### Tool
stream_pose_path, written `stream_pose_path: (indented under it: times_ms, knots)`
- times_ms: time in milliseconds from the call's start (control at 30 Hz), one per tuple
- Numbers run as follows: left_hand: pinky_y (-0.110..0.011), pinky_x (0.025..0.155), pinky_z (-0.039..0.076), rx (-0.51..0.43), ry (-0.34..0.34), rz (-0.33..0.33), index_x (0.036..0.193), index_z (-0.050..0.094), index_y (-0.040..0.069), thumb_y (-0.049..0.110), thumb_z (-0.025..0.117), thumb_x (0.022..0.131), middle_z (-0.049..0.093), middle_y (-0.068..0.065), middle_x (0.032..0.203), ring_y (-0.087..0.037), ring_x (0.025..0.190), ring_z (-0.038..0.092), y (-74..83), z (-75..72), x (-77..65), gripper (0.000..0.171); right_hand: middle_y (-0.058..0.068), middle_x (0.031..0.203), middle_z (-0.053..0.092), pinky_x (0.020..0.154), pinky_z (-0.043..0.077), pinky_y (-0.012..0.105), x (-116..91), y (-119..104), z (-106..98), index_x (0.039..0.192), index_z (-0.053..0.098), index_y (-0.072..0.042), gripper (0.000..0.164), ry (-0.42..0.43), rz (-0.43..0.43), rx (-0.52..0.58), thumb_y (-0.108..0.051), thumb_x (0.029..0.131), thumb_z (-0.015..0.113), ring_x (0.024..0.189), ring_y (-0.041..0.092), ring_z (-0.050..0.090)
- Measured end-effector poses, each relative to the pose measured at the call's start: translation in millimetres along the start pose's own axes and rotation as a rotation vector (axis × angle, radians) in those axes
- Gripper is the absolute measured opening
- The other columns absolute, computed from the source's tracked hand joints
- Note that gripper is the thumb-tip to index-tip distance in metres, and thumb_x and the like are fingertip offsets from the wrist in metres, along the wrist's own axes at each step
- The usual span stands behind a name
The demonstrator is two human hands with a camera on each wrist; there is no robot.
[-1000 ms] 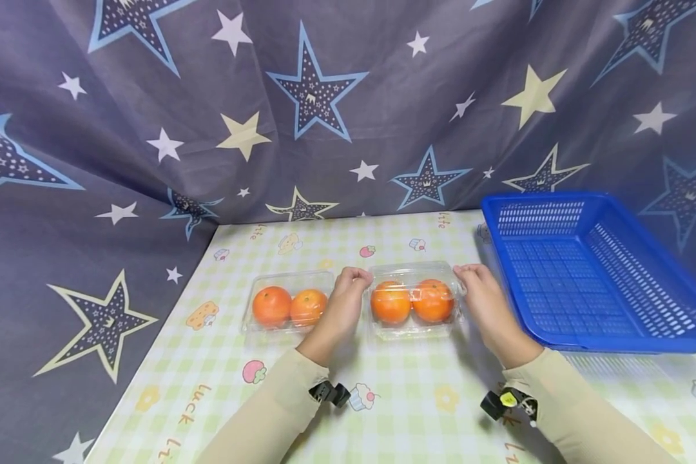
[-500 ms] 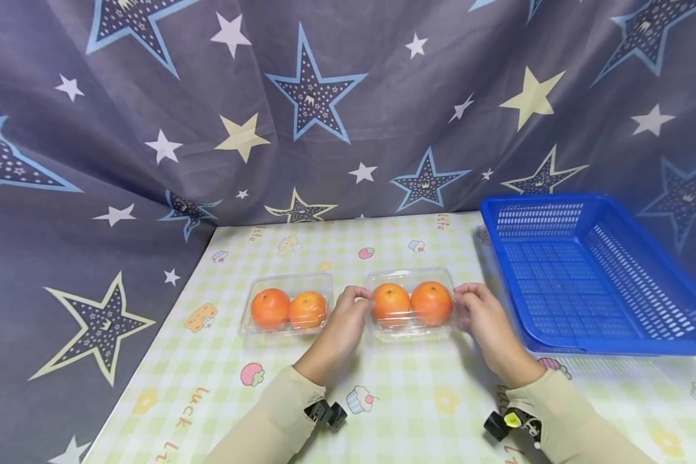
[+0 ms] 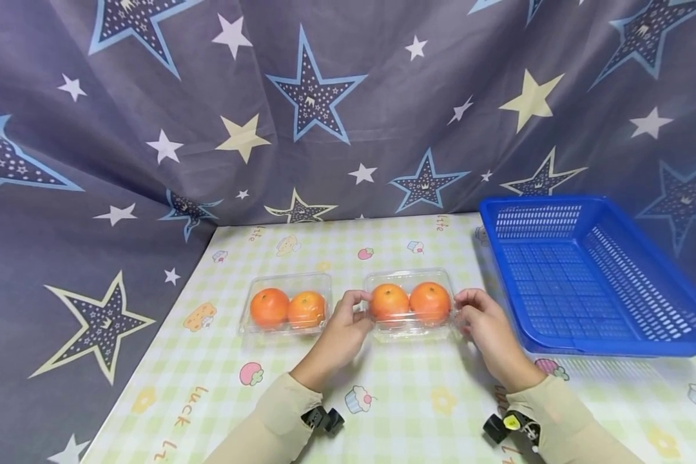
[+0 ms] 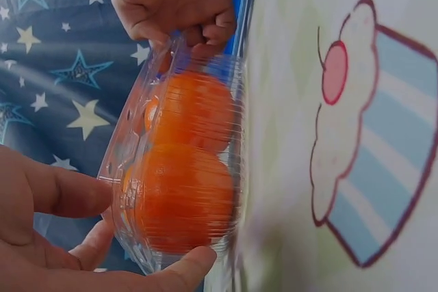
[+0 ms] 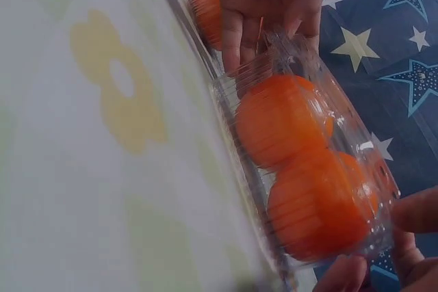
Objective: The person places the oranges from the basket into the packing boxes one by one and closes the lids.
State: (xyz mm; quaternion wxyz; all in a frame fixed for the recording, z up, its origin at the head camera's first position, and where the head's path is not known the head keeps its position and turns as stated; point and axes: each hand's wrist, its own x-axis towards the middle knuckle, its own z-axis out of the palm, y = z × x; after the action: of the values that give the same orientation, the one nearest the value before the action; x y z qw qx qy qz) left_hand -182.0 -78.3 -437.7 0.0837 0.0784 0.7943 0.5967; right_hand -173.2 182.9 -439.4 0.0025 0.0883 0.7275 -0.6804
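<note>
A clear plastic clamshell box with two oranges inside stands on the table between the hands. Its lid lies down over the fruit. At its left end the left hand pinches the rim; in the left wrist view its fingers meet the lid edge and the thumb lies lower on the side. The right hand pinches the opposite end, its fingertips right at the rim. A second clear box, also holding two oranges, sits just left of the left hand.
A blue plastic basket with slotted walls stands at the right, close beside the right hand. The table bears a green checked cloth with printed cupcakes and fruit. A dark star-patterned curtain hangs behind.
The lid's front edge has come down over the oranges. Both hands have moved slightly down and toward the person while staying at the box's ends.
</note>
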Motion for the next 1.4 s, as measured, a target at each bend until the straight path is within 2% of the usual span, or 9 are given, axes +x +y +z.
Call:
stream_pose_path:
  times_ms: [167,300,433,533,733,933,1100,1267,1400]
  knots:
    - [-0.054,0.112,0.043,0.012,-0.015,0.013,0.143,0.043,0.01,0.0,0.054,0.098,0.037,-0.023,0.154,-0.04,0.137,0.053,-2.4,-1.0,-2.0,0.047,0.003,0.1,0.056,0.067,0.048,0.026,2,5,-1,0.113,0.053,0.001,0.025,0.012,-0.002,-0.015,0.006,0.089,0.049,0.081,0.009,0.052]
    - [-0.054,0.112,0.044,0.059,-0.016,-0.002,0.151,0.035,0.006,0.004,0.055,0.099,0.041,-0.024,0.151,-0.04,0.137,0.053,-1.6,-1.7,-3.6,0.056,0.003,0.095,0.055,0.067,0.049,0.027,2,7,-2,0.116,0.051,0.002,0.025,0.013,-0.003,-0.024,0.004,0.091,0.048,0.077,0.01,0.052]
    - [-0.052,0.109,0.046,0.149,0.015,-0.034,0.151,0.034,-0.001,0.011,0.056,0.099,0.05,-0.023,0.142,-0.036,0.127,0.057,-1.3,-1.1,-3.3,0.058,0.002,0.086,0.052,0.061,0.047,0.027,0,7,-3,0.123,0.045,0.003,0.031,0.006,0.022,-0.041,0.0,0.092,0.048,0.07,0.012,0.051]
    - [-0.048,0.101,0.052,0.156,0.02,-0.067,0.149,0.036,-0.005,0.014,0.055,0.099,0.055,-0.02,0.131,-0.031,0.113,0.062,-3.0,0.4,-2.2,0.057,0.002,0.082,0.049,0.057,0.045,0.029,-2,6,-4,0.12,0.041,0.0,0.028,-0.014,0.066,-0.063,-0.004,0.093,0.047,0.067,0.015,0.05]
    - [-0.037,0.08,0.06,0.051,-0.009,-0.135,0.141,0.039,-0.004,0.015,0.054,0.101,0.061,-0.017,0.11,-0.025,0.09,0.069,-7.4,0.5,-1.3,0.047,0.004,0.075,0.047,0.052,0.046,0.03,-4,8,-8,0.104,0.043,-0.004,0.011,-0.108,0.104,-0.175,-0.013,0.098,0.041,0.061,0.017,0.048]
    - [-0.035,0.06,0.059,-0.007,-0.056,-0.196,0.121,0.045,0.002,0.021,0.051,0.105,0.064,-0.02,0.098,-0.021,0.063,0.067,-7.1,-1.8,-2.5,0.026,0.001,0.057,0.045,0.044,0.038,0.028,-2,8,-10,0.08,0.05,-0.005,0.025,-0.198,0.107,-0.242,-0.019,0.098,0.039,0.048,0.015,0.04]
    - [-0.033,0.055,0.057,-0.031,-0.094,-0.229,0.113,0.05,0.0,0.024,0.049,0.106,0.061,-0.02,0.101,-0.019,0.058,0.061,-4.6,-3.6,-4.6,0.025,-0.001,0.051,0.041,0.042,0.027,0.026,-2,8,-11,0.073,0.054,-0.007,0.034,-0.231,0.145,-0.261,-0.024,0.098,0.038,0.045,0.014,0.032]
    - [-0.027,0.051,0.053,-0.048,-0.139,-0.255,0.111,0.053,-0.006,0.024,0.045,0.106,0.06,-0.011,0.084,-0.016,0.054,0.056,-6.0,-4.9,-4.5,0.032,-0.003,0.05,0.038,0.042,0.024,0.024,-2,9,-11,0.073,0.055,-0.005,0.036,-0.228,0.168,-0.235,-0.026,0.098,0.039,0.045,0.012,0.028]
    - [-0.026,0.049,0.051,-0.068,-0.179,-0.259,0.1,0.057,-0.006,0.023,0.042,0.104,0.057,-0.005,0.073,-0.013,0.051,0.053,-7.8,-5.3,-2.1,0.033,-0.005,0.05,0.035,0.042,0.024,0.024,-1,9,-11,0.073,0.055,-0.006,0.036,-0.229,0.156,-0.228,-0.025,0.099,0.04,0.045,0.011,0.027]
